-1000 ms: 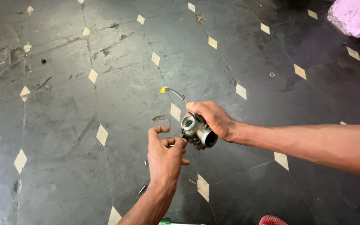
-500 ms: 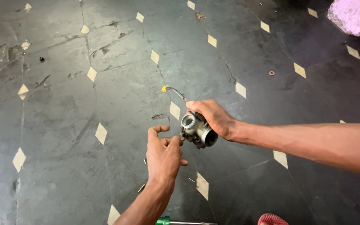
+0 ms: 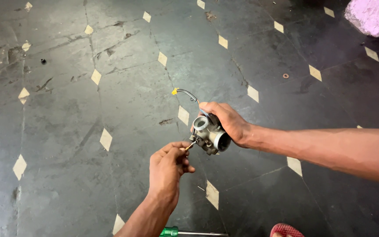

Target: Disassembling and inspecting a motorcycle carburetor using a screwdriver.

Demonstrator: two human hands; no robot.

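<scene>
Carburetor [image 3: 209, 134] sits at the middle of the frame, held off the floor [image 3: 66, 131] — my right hand [image 3: 224, 122] is wrapped around its back. Nearer, my left hand [image 3: 168, 163] is curled nearly closed, pinching a thin small part [image 3: 190, 146] that touches the carburetor's side. A green-handled screwdriver [image 3: 172, 231] lies at the bottom edge. From the carburetor a thin wire with a yellow tip [image 3: 175, 91] arcs upward. Farther off, upper right — a pink cloth [image 3: 373, 17].

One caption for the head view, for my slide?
Right hand grips a metal carburetor; left hand pinches a thin tool at it.
</scene>
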